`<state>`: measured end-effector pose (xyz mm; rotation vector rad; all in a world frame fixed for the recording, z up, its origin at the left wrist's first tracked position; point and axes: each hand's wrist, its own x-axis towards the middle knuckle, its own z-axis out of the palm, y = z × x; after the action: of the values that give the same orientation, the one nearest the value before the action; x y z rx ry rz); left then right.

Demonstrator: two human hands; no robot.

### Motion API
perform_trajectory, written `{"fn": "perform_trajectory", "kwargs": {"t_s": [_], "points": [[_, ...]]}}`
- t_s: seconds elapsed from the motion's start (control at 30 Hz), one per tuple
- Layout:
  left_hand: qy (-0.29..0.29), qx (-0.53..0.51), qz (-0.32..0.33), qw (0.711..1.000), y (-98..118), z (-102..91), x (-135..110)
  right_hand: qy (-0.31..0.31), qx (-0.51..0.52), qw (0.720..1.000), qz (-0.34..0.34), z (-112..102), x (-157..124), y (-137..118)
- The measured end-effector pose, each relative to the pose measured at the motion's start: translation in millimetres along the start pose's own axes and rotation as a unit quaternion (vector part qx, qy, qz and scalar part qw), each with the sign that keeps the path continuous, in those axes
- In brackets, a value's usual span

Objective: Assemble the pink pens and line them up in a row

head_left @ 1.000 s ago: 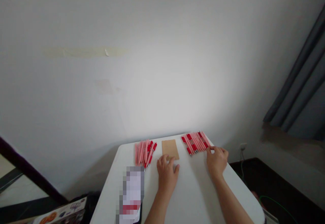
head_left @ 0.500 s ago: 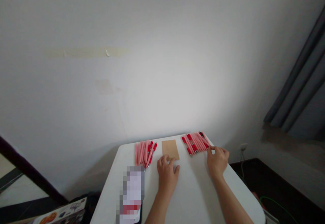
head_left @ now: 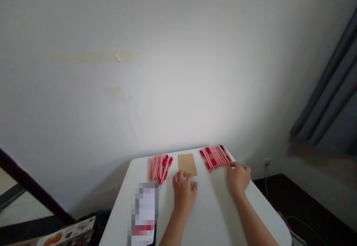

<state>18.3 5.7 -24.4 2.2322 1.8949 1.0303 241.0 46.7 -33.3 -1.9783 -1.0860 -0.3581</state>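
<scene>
My right hand [head_left: 238, 176] is at the right end of a row of pens [head_left: 216, 157], with thumb and fingertips pinched at the lower end of a pink pen [head_left: 226, 152]. Beside that pen lies a black pen [head_left: 223, 150], partly covered. The row mixes pink pens with several red ones, side by side. Resting on the table, my left hand [head_left: 184, 193] has its fingers loosely curled and apart, the tips at the lower edge of a brown paper pad [head_left: 187, 163]. It grips nothing.
On the left is a looser bunch of pink and red pens [head_left: 159, 168]. A blurred-out phone-like object [head_left: 145, 210] lies nearer on the white table [head_left: 206, 216]. The wall [head_left: 178, 89] stands right behind. A printed box [head_left: 72, 233] sits below, left.
The pink pen at my right fingertips has swung straighter, showing more of the black pen beside it. My right hand shifted very slightly left. My left hand stayed put.
</scene>
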Motion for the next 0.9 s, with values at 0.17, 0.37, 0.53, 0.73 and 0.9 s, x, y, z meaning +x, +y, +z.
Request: {"fn": "perform_trajectory", "kwargs": {"t_s": [0.17, 0.37, 0.53, 0.73, 0.9], "points": [[-0.001, 0.003, -0.001, 1.0, 0.5, 0.9, 0.1, -0.02, -0.026, 0.999, 0.008, -3.4, -1.3, -3.0], [0.003, 0.01, 0.003, 1.0, 0.1, 1.1, -0.2, -0.055, -0.044, 0.997, 0.021, -6.0, -0.7, -4.8], [-0.001, 0.007, 0.003, 1.0, 0.9, -0.2, -0.2, -0.058, -0.042, 0.997, 0.021, -8.4, -0.6, -6.2], [-0.002, 0.006, -0.001, 1.0, 2.2, -1.3, -0.6, -0.073, -0.045, 0.996, 0.022, -10.4, -0.4, -7.7], [-0.008, 0.006, -0.001, 1.0, 1.8, -1.0, -0.2, -0.092, -0.055, 0.994, 0.029, -13.6, 0.6, -9.9]]}}
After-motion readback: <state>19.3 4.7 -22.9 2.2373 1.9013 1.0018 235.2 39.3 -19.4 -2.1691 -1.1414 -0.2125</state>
